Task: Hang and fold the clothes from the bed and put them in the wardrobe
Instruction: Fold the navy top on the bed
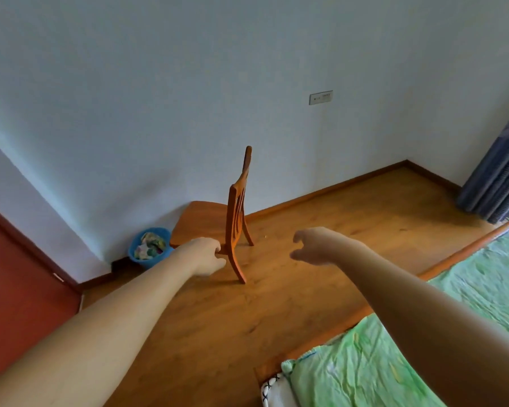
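Orange-brown wood chair (235, 218); blue bin (150, 248); green sheet (423, 348); blue striped curtain (500, 177); red-brown door (18, 312).

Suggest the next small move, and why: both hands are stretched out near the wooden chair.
Probably turn right toward the bed, where the task's work lies; only part of it shows. The right hand is loosely curled and empty; the left hand is at the chair, whether gripping it I cannot tell.

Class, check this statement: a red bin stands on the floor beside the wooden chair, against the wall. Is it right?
Not quite. The bin is blue, not red. The head view shows it on the floor beside the wooden chair, against the wall.
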